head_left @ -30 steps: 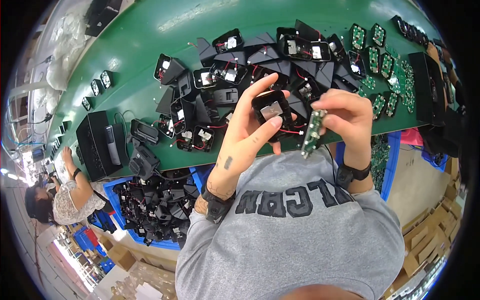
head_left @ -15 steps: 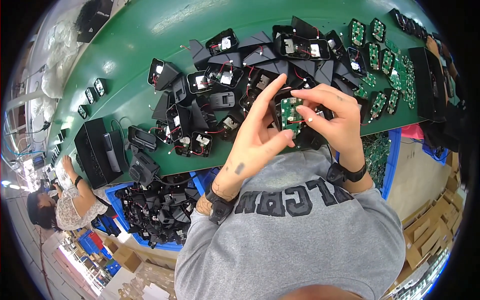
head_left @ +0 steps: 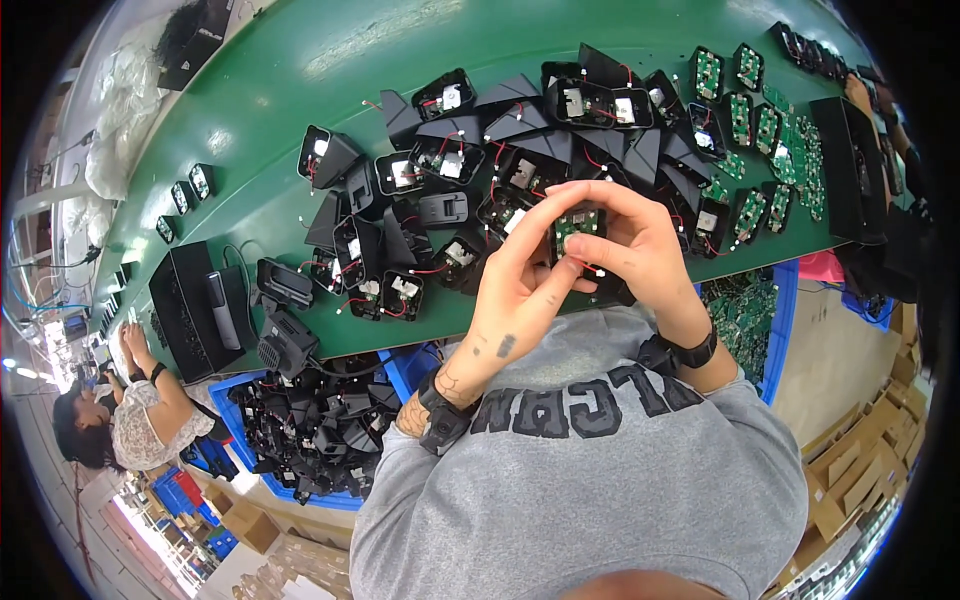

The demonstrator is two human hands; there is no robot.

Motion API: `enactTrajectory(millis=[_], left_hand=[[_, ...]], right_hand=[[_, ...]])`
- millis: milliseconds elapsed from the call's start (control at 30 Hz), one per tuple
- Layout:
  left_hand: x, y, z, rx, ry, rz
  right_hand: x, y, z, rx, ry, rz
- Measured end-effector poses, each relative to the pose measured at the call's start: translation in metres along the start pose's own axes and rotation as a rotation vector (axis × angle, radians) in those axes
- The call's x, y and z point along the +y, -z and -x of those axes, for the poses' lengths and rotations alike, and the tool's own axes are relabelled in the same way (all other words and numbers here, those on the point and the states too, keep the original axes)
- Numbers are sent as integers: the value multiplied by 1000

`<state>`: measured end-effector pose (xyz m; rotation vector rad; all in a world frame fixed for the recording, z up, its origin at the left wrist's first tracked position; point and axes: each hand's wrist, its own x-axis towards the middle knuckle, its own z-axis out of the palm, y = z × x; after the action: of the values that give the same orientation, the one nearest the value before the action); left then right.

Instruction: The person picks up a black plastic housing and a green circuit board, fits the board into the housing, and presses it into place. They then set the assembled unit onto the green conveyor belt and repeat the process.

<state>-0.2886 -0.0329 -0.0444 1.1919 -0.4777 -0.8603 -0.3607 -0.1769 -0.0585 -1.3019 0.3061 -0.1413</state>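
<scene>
A green circuit board [head_left: 578, 222] is held up between my hands at the bench's near edge, with black plastic housing showing around it. My left hand [head_left: 520, 285] curls round its left side, thumb at the lower end. From the right, my right hand [head_left: 645, 245] arches over, its thumb pressing on the board's face and its fingers reaching behind the top. A red wire with a small white connector [head_left: 598, 271] sticks out below the right thumb. Fingers hide much of the board and housing.
Black housings with red wires [head_left: 450, 160] crowd the green bench [head_left: 350, 60]. Housings fitted with boards [head_left: 740, 120] and loose circuit boards [head_left: 800, 160] lie right. Blue bins of black parts [head_left: 310, 430] and boards [head_left: 745, 320] stand below. A co-worker [head_left: 150, 410] is at far left.
My right thumb and fingers have closed in on the board, the thumb now pressing its face. My left index finger, stretched upward before, has bent over toward the right hand.
</scene>
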Motion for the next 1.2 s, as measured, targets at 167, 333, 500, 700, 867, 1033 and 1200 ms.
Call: enactTrajectory(millis=[167,333,500,700,867,1033,1200], left_hand=[[-11,2,2,-14,-129,25],[-23,2,5,43,-260,-29],[-21,-4,-1,66,-380,-98],[-27,-6,-5,124,-437,-118],[0,-13,-10,123,-128,109],[3,-6,-14,168,-219,19],[-6,-1,-14,140,-328,-210]], right_hand=[[-10,-3,0,-15,54,56],[-15,-6,-2,-78,161,183],[-17,-1,-5,-72,236,291],[-21,-2,-10,-82,388,469],[-17,-13,-9,125,294,-18],[-23,4,-6,121,793,640],[-6,-4,-12,151,741,493]])
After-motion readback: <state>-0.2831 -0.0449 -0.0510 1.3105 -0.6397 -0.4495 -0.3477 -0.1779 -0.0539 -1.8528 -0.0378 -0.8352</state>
